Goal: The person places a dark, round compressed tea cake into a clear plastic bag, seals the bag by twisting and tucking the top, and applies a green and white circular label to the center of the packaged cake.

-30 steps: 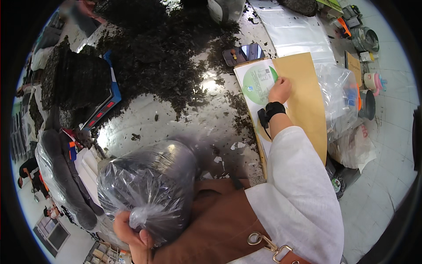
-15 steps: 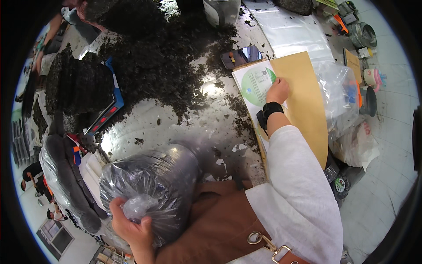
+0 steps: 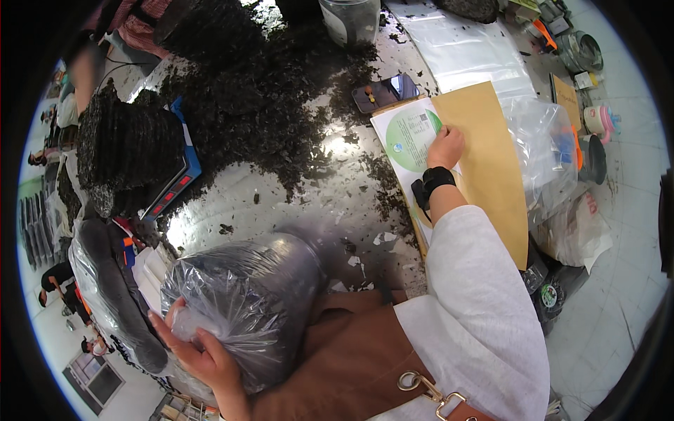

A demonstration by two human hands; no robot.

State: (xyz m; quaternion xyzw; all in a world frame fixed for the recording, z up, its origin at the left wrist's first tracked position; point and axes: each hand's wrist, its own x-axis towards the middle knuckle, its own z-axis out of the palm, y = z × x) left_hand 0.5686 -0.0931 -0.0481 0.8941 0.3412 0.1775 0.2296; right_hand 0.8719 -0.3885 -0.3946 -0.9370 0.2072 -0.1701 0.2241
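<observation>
A clear plastic bag filled with dark contents leans against my brown apron at the table's near edge. My left hand is at its bunched top, fingers spread and thumb apart, touching the plastic loosely. To the right, a white sheet with a round green label lies on a large tan envelope. My right hand, with a black band at the wrist, has its fingers closed at the label's right edge. The fingertips are partly hidden, so how far the label is lifted cannot be seen.
Dark dried flakes heap across the table's far side. A stack of dark sheets rests on a blue scale at left. A phone, clear bags and a transparent tub stand around. Another person's arm is at upper left.
My left hand has loosened from the bag's bunched top, its fingers now spread. My right hand stays at the label's edge. At upper left, another person's arm and pink clothing have shifted.
</observation>
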